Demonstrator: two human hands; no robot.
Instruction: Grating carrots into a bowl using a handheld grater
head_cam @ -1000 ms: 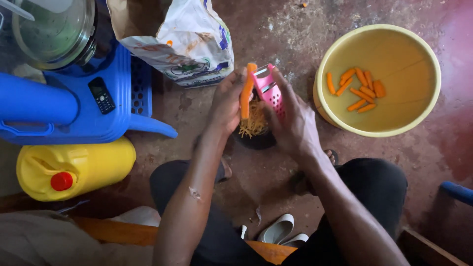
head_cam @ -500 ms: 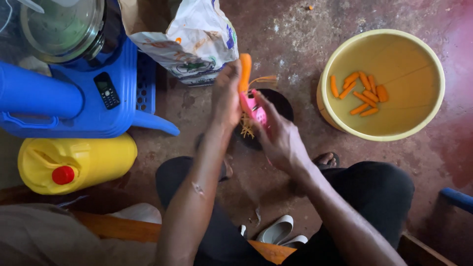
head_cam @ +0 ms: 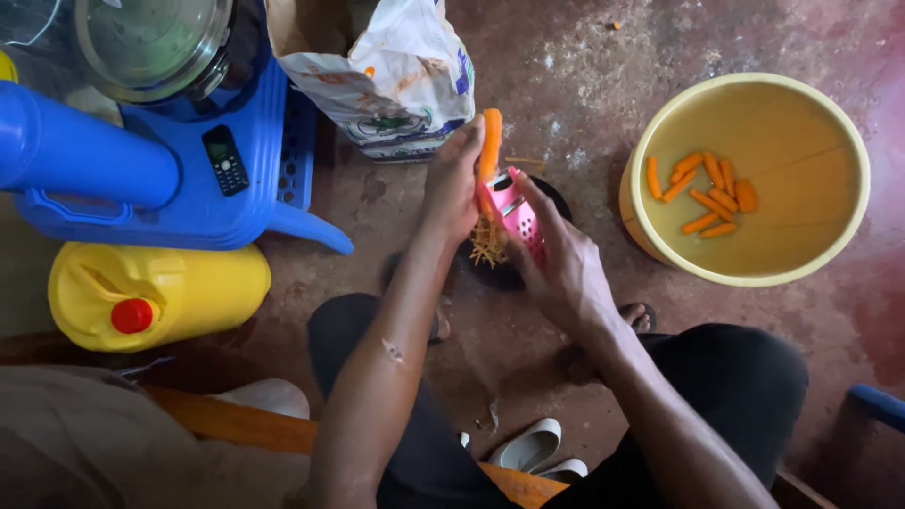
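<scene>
— Two big things: blue plastic stool point(head_cam: 217, 203) upper left, yellow basin point(head_cam: 754, 254) upper right.
— And frame centre?
— Right hand point(head_cam: 556, 269) wrapped around pink grater point(head_cam: 517, 215); left hand point(head_cam: 452, 184) pinching carrot point(head_cam: 489, 143) upright against it, above dark bowl point(head_cam: 556, 203).

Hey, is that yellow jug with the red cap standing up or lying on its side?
On its side. The yellow jug lies flat on the floor, its red cap on and pointing sideways, beside the blue plastic stool.
</scene>
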